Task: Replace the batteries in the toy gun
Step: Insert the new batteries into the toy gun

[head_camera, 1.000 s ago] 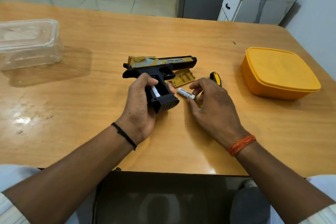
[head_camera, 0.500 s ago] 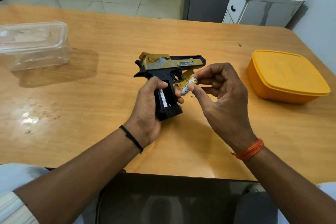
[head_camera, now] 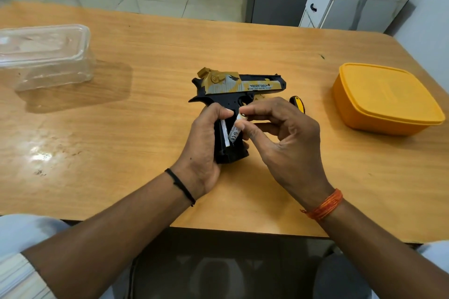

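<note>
A black and yellow plastic toy gun (head_camera: 239, 87) is gripped by its handle in the left hand (head_camera: 202, 143), just above the wooden table (head_camera: 145, 128). A small white cylindrical battery (head_camera: 236, 128) is pinched by the right hand (head_camera: 279, 133) at the open handle compartment, where another battery appears seated. Insertion seems under way; pressing it flat likely comes next.
</note>
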